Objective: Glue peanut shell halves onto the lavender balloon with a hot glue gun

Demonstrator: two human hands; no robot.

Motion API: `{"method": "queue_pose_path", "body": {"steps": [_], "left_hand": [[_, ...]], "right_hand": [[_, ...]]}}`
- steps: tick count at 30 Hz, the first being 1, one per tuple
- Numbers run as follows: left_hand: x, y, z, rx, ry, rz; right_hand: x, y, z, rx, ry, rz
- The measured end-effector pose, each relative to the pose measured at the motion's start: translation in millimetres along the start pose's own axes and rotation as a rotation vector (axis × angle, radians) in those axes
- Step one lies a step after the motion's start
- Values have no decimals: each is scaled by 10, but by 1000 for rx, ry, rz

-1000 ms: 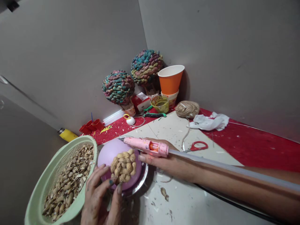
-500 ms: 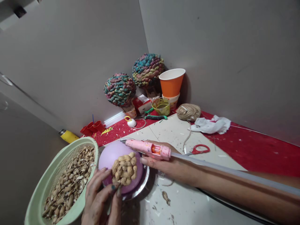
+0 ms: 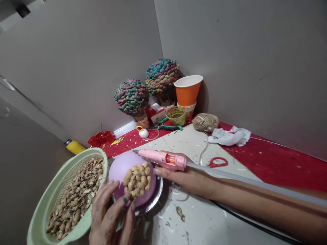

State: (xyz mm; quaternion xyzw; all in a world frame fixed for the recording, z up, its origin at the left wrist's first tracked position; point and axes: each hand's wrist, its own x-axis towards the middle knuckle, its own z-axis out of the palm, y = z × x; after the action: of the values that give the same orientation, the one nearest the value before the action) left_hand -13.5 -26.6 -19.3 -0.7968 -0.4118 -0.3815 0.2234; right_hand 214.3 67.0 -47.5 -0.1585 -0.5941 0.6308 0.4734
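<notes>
A purple balloon [image 3: 119, 166] rests in a shiny silver bowl [image 3: 153, 206], with a patch of peanut shells [image 3: 138, 179] stuck on its near side. At the patch's lower edge, my left hand [image 3: 109, 211] pinches a peanut shell between thumb and forefinger; the fingertips mostly cover it. My right hand [image 3: 176, 173] is wrapped around a pink hot glue gun [image 3: 160, 158], its nozzle pointing left over the top of the balloon. A long translucent glue stick [image 3: 230, 175] extends from the gun's back, along my right forearm.
At left stands a green basket [image 3: 38, 207] of peanut shells. Behind are two coloured shell-covered balls [image 3: 131, 97] on cups, an orange cup [image 3: 187, 93], pliers [image 3: 170, 128] and twine [image 3: 205, 121]. Red scissors [image 3: 218, 162] and a white cloth [image 3: 230, 135] lie at right.
The balloon with its shell patch appears slightly turned or shifted to the right, with my left fingertips still at the patch's lower edge. The glue gun stays nearly in place.
</notes>
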Motion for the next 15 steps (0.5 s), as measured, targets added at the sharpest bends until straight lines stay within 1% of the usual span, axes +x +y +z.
{"method": "queue_pose_path", "body": {"steps": [2,5,7,9,11,13,14,15], "left_hand": [[10,-30,-27,8,-48,63],[26,-71,-40,-2,-93,122],[30,-92,-33,-12,-100,142],[23,-97,-35,-28,-90,135],[10,-65,-65,-43,-78,112],[8,8,-123,-52,-48,74],[20,49,-154,-60,-26,50],[45,81,-184,-73,46,-12]], "right_hand": [[-1,-8,3,-17,-2,2],[-18,-25,8,-23,9,20],[-46,-25,4,-24,23,54],[-82,1,-5,-50,55,109],[-106,65,-2,-86,158,177],[-75,169,32,-97,344,248],[-30,231,64,-98,351,242],[34,295,103,-94,368,238]]}}
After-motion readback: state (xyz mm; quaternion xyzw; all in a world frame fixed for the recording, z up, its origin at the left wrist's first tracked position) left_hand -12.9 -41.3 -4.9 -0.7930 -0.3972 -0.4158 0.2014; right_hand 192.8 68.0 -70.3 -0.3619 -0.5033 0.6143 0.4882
